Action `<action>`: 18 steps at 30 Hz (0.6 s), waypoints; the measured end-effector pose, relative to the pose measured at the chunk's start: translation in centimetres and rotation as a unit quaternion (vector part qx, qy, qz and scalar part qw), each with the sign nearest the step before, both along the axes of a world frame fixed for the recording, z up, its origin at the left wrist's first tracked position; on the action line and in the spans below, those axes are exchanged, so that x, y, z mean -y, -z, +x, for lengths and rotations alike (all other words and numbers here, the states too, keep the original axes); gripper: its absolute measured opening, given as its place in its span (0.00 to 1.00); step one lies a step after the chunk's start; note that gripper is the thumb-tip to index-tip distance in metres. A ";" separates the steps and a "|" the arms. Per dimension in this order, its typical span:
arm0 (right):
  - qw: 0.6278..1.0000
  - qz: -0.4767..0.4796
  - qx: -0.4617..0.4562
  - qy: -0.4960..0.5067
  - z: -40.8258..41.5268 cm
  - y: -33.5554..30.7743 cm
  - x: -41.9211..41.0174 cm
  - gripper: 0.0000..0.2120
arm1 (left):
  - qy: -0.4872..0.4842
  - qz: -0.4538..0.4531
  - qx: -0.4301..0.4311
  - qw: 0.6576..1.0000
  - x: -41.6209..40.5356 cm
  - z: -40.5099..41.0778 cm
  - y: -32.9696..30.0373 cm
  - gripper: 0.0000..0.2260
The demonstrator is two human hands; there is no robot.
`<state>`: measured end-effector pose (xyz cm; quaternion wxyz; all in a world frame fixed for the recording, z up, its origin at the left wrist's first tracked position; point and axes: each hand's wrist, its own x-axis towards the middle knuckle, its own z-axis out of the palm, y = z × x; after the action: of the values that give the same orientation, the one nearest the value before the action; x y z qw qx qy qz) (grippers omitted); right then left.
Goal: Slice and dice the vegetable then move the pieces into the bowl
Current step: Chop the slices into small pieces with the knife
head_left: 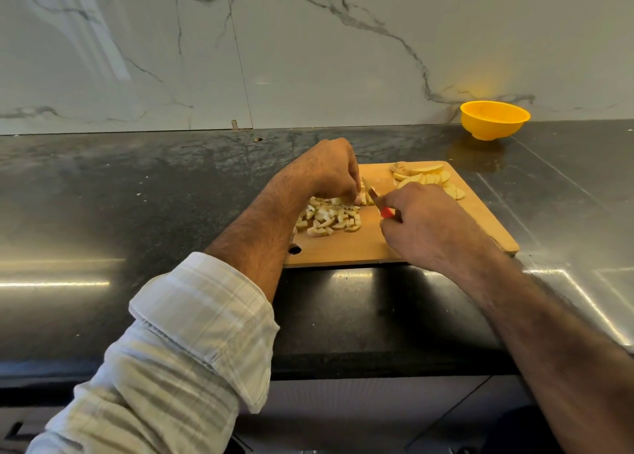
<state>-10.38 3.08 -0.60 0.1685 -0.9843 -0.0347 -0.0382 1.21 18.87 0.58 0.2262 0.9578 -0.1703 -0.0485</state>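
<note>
A wooden cutting board (360,247) lies on the dark counter. A heap of diced pale vegetable pieces (327,218) sits on its left part. Several uncut slices (429,179) lie at its far right corner. My left hand (326,170) curls its fingertips down on a few slices (367,196) at the board's middle, holding them in place. My right hand (425,223) grips a knife with a red handle (387,212); its blade (371,192) is set against those held slices. A yellow bowl (494,120) stands at the back right by the wall.
The dark stone counter (137,196) stretches left and right of the board, with a marble wall (274,48) behind it. The counter's front edge runs just below the board. Glare streaks lie on the counter at both sides.
</note>
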 end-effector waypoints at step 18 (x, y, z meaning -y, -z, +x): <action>0.999 -0.008 -0.034 -0.005 1.6 0.2 -0.9 0.20 | 0.011 -0.017 -0.002 1.000 0.0 0.4 0.4 0.03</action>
<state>-8.77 3.98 -0.78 0.1624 -0.9861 -0.0347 -0.0040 1.60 18.86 0.15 0.2425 0.9517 -0.1817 -0.0500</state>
